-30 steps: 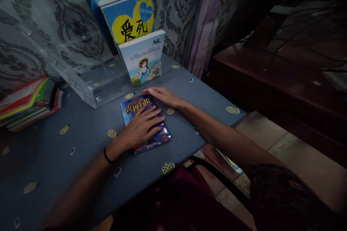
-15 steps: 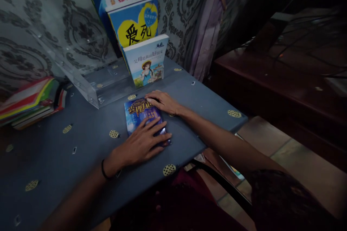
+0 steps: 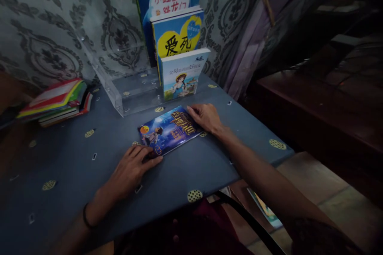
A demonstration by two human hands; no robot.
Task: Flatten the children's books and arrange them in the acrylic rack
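Note:
A dark blue paperback book (image 3: 170, 129) with gold lettering lies face up and slanted on the table. My left hand (image 3: 131, 167) rests at its lower left corner, thumb apart and fingers stretched beside the edge. At the opposite end, my right hand (image 3: 206, 117) has its fingers curled round the upper right corner, the thumb touching the cover. What the curled fingertips do beneath is hidden.
Several books, the front one pale blue (image 3: 181, 75), stand upright behind in a clear acrylic rack (image 3: 118, 103). A stack of colourful books (image 3: 60, 99) lies at the left. The blue patterned tablecloth (image 3: 110, 139) ends at a right-hand edge, beyond which is dark red furniture (image 3: 302, 107).
The blue book has turned clockwise on the table, its title now towards the right. My left hand has slid off the cover to the lower left corner; my right hand has curled at the other end.

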